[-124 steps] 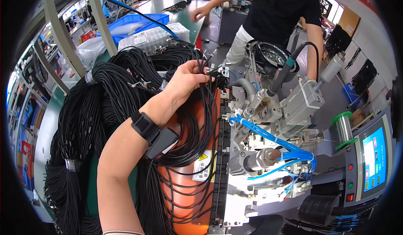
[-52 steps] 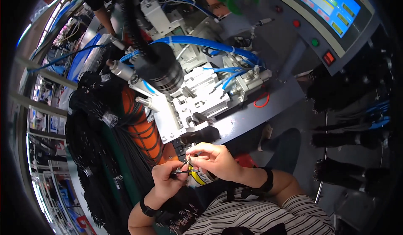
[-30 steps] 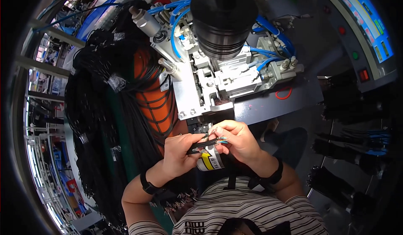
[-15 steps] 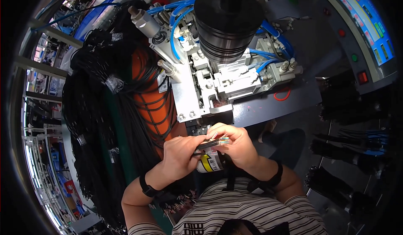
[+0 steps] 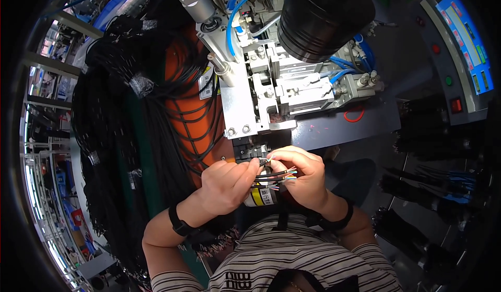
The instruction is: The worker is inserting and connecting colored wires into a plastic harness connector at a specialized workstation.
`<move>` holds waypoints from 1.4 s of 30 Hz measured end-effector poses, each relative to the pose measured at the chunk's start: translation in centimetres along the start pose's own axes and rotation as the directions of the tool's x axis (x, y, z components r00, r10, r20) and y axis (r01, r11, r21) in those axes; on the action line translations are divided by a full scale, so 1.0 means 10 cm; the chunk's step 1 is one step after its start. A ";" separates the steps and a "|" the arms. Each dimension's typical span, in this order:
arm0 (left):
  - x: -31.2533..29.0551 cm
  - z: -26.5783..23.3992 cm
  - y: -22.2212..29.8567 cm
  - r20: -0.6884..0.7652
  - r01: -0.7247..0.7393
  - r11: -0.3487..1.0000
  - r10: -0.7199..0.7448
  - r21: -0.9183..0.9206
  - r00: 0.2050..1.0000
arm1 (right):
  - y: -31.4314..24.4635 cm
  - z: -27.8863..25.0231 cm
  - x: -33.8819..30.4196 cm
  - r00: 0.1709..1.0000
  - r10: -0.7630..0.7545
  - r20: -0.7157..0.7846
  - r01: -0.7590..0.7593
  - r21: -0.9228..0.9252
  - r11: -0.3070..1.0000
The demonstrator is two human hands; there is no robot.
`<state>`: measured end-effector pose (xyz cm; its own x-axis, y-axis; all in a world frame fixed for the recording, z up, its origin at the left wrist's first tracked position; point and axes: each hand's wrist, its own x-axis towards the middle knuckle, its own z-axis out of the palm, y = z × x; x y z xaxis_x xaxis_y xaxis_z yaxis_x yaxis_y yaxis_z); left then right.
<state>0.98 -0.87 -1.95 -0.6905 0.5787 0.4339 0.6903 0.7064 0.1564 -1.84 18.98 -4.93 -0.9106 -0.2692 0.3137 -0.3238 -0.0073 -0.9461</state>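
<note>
My two hands are nearly together, each closed in a pinch. My left hand (image 5: 225, 187) grips a few black cables (image 5: 271, 178) whose ends stick out to the right, and thumb and forefinger of my right hand (image 5: 302, 177) are at the pale strands of one uppermost cable end (image 5: 265, 161). The other ends lie below it, apart from my right fingertips, their coloured cores fanned loose past the cut jackets.

So the outer sheath is already off these ends; I'd judge that one is being sorted or straightened while the rest of the handful waits. Whether the strands under my fingers are in order yet, I can't tell; they are too small.

Just beyond my fingertips is the black clip track (image 5: 249, 151), at the near edge of the machine (image 5: 237, 106). I can't make out any cable seated in the short stretch that shows. To its left, a row of cables curves across the orange panel (image 5: 194, 130), spaced apart, which looks to me like work already laid in.

Farther left, thick cable bundles (image 5: 104, 104), one tied with shiny wrap (image 5: 141, 86), are heaped on the green bench (image 5: 142, 159). More dark bundles (image 5: 412, 193) sit at my right. Judging by that pile, much seems left.
</note>
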 end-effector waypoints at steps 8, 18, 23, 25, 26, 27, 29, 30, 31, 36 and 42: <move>0.09 0.03 -0.04 0.082 0.197 0.946 -0.182 -0.256 0.980 | -0.03 -0.09 0.01 0.989 0.104 0.108 -0.104 -0.011 0.995; 0.04 0.02 0.02 -0.053 0.019 1.000 -0.019 0.003 0.998 | 0.08 0.00 -0.03 0.770 0.550 0.322 -0.605 0.641 0.472; 0.08 0.04 0.02 -0.035 0.093 0.989 -0.097 -0.111 0.995 | 0.02 0.11 -0.05 0.986 0.149 -0.074 -0.129 0.226 0.966; 0.08 0.03 0.02 -0.012 0.093 0.991 -0.094 -0.096 0.995 | 0.01 0.09 -0.02 0.990 -0.098 -0.101 0.096 -0.033 0.995; 0.08 0.02 0.02 -0.011 0.095 0.991 -0.096 -0.097 0.995 | -0.02 0.06 0.01 0.997 -0.053 -0.064 0.050 -0.041 0.998; 0.08 0.01 0.02 0.003 0.082 0.994 -0.082 -0.068 0.997 | -0.05 0.03 0.04 1.000 -0.007 -0.028 0.005 -0.051 0.999; 0.07 0.00 0.03 0.031 0.055 0.998 -0.055 -0.010 0.998 | -0.05 -0.01 0.07 0.999 0.039 0.009 -0.039 -0.063 0.997; 0.07 0.00 0.03 0.031 0.056 0.998 -0.056 -0.009 0.998 | -0.04 -0.03 0.09 0.997 0.069 0.032 -0.067 -0.047 0.997; 0.07 0.01 0.03 0.026 0.057 0.998 -0.057 -0.004 0.998 | -0.03 -0.03 0.10 0.994 0.097 0.056 -0.096 -0.032 0.995; 0.06 0.02 0.01 0.028 0.062 0.997 -0.061 -0.042 0.998 | 0.05 0.02 0.03 0.979 0.198 0.049 -0.203 0.122 0.972; 0.06 0.04 0.01 0.017 0.109 0.987 -0.108 -0.119 0.994 | 0.12 0.11 -0.02 0.997 0.054 -0.050 -0.049 0.095 0.994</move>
<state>0.50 -0.31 -2.04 -0.7643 0.5062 0.3995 0.6318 0.7117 0.3071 -1.77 17.91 -6.16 -0.9385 -0.2208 0.2655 -0.2526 -0.0855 -0.9638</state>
